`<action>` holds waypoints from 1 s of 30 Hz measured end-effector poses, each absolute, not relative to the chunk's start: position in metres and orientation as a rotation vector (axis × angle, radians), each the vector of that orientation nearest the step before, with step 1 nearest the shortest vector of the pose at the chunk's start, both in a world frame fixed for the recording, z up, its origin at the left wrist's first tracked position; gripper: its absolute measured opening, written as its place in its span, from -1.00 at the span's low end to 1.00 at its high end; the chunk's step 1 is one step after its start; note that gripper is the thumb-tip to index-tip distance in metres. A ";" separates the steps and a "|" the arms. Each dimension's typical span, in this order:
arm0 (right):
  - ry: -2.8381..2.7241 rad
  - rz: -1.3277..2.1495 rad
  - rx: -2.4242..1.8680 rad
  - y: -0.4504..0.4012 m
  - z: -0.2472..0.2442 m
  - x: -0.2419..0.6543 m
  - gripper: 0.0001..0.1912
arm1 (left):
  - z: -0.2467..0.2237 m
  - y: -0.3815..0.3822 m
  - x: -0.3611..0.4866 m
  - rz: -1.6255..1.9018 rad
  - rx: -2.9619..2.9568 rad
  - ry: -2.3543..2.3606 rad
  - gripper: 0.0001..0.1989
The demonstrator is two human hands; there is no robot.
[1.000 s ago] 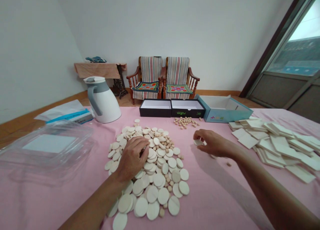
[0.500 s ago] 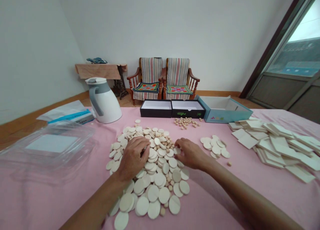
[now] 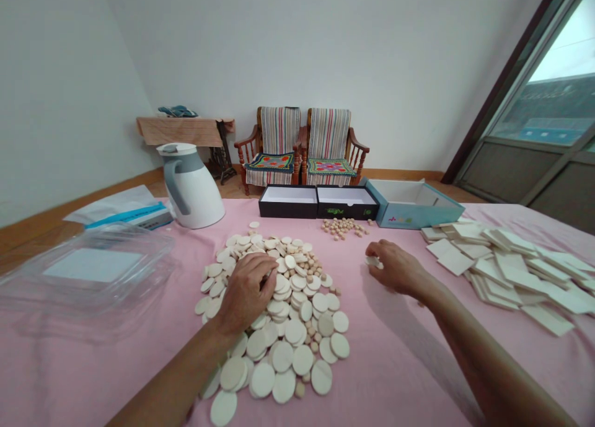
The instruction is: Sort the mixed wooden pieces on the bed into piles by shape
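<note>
Wooden discs (image 3: pixel 282 357) lie heaped mid-desk (image 3: pixel 381 377) among small wooden beads (image 3: pixel 300 390), with a white-and-grey jug (image 3: pixel 198 194) and a clear plastic container (image 3: pixel 151 250) to the left, two black boxes (image 3: pixel 288 211) and a pale blue box (image 3: pixel 421 216) along the far side, and rectangular wooden tiles (image 3: pixel 509 263) piled at right. Green lettering on one black box and coloured marks on the blue one are too small to read. Of the hands, the left hand (image 3: pixel 248 284) rests loosely curled on the heap, its grip hidden, so I cannot tell what it holds; the right hand (image 3: pixel 395 269), nearly closed, pinches one disc (image 3: pixel 373 262) beside it.
</note>
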State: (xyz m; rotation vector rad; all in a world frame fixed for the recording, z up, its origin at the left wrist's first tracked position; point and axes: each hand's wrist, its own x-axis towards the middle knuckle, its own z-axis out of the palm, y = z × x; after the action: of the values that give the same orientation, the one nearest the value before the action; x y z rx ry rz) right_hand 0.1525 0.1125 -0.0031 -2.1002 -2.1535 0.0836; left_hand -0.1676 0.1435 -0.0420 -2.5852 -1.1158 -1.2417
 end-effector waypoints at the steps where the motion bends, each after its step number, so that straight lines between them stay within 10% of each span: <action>1: -2.143 0.035 -2.139 0.112 -0.002 0.160 -0.75 | -0.042 0.144 -0.168 -1.242 -2.586 -1.117 -0.84; 30: -2.077 0.040 -2.092 0.074 -0.038 0.196 -0.85 | -0.044 0.145 -0.169 -1.197 -2.583 -1.117 -0.84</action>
State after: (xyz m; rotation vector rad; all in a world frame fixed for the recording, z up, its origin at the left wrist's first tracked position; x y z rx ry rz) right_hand 0.1962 0.0738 -0.0377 -2.0915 -2.0769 0.0404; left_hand -0.1693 0.1455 -0.0441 -2.5827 -1.1170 -1.1972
